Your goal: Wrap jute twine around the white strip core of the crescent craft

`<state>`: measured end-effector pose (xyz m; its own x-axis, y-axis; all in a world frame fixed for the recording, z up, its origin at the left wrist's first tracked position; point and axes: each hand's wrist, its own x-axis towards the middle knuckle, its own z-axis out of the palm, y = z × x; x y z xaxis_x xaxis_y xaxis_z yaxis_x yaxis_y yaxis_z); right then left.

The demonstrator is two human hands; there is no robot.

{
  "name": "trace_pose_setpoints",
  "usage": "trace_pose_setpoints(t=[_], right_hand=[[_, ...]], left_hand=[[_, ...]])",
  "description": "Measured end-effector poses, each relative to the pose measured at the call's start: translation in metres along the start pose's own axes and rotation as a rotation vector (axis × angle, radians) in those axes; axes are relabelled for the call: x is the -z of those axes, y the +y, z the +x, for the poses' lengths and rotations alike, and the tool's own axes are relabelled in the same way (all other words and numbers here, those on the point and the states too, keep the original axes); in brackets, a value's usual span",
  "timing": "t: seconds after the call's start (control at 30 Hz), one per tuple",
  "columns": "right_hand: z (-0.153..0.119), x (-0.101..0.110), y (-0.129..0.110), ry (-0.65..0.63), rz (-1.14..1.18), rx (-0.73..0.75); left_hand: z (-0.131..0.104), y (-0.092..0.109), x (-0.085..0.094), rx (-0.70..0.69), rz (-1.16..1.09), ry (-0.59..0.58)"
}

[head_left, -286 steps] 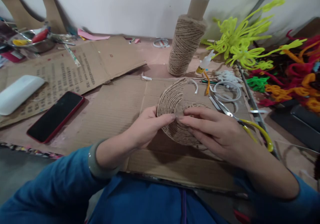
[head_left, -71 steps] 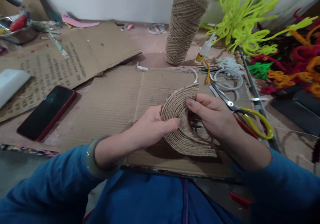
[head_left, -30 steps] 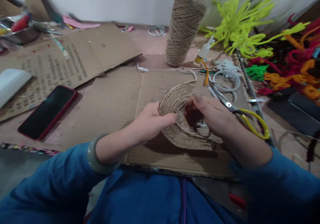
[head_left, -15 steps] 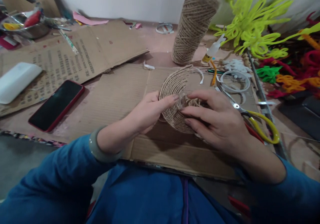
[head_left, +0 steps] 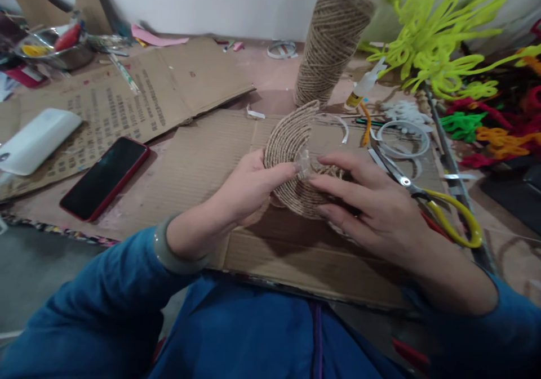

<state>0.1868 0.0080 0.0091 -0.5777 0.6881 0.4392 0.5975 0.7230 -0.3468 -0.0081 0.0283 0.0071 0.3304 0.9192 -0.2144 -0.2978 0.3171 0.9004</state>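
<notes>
Left hand [head_left: 249, 187]: We reach in from the left with our arm bent. The thumb lies on top of the curved rope piece [head_left: 285, 151], with the other fingers beneath, so this grip is narrow and holds the piece by its round left side.
Left wrist: It slants up to the right, with a gray-green bangle [head_left: 163, 249] just past our blue sleeve [head_left: 114, 277].
Right hand [head_left: 376, 207]: We bring it in from the right, back of the hand up. The fingers are bent and a bit apart, pointing left over the piece. We cannot tell if this grip pinches anything.
Clear bit [head_left: 303, 164]: It sits at the inside of the curve, by the tip of our left thumb.
Place of the piece: We have it in front of us, over the cardboard [head_left: 190, 170] on the desk [head_left: 270, 72].
Far side: The big rope roll [head_left: 332, 44] stands tilted, with a little bottle [head_left: 359, 92] near it.
Sides: The scissors [head_left: 454, 213] lie right of our right hand. The phone [head_left: 105, 176] lies well apart, on the left.
</notes>
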Motion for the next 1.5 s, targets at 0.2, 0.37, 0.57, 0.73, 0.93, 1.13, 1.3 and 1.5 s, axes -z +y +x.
trace_pose_setpoints(t=[0.2, 0.37, 0.57, 0.73, 0.93, 1.13, 1.3, 1.5], right_hand=[[0.0, 0.006, 0.005, -0.112, 0.234, -0.166], [0.001, -0.001, -0.001, -0.008, 0.406, -0.338], [0.002, -0.009, -0.006, 0.08, 0.435, -0.416], [0.002, -0.002, -0.001, -0.029, 0.278, -0.273], [-0.001, 0.02, 0.005, -0.082, 0.044, -0.114], [-0.003, 0.027, 0.007, -0.075, 0.035, -0.029], [-0.001, 0.025, 0.01, -0.079, 0.028, 0.015], [0.0, 0.021, 0.008, -0.077, 0.034, 0.07]], left_hand=[[0.004, 0.004, 0.005, 0.007, -0.012, 0.027], [0.003, 0.001, 0.004, 0.006, -0.105, 0.001], [-0.005, -0.015, -0.004, 0.036, -0.125, -0.043], [-0.004, -0.016, -0.005, 0.047, -0.128, 0.037], [-0.004, -0.009, -0.005, 0.006, -0.087, 0.035], [-0.005, -0.012, -0.005, 0.065, -0.076, -0.003], [-0.005, -0.011, -0.006, 0.063, -0.087, -0.029], [-0.005, -0.011, -0.006, 0.063, -0.076, -0.029]])
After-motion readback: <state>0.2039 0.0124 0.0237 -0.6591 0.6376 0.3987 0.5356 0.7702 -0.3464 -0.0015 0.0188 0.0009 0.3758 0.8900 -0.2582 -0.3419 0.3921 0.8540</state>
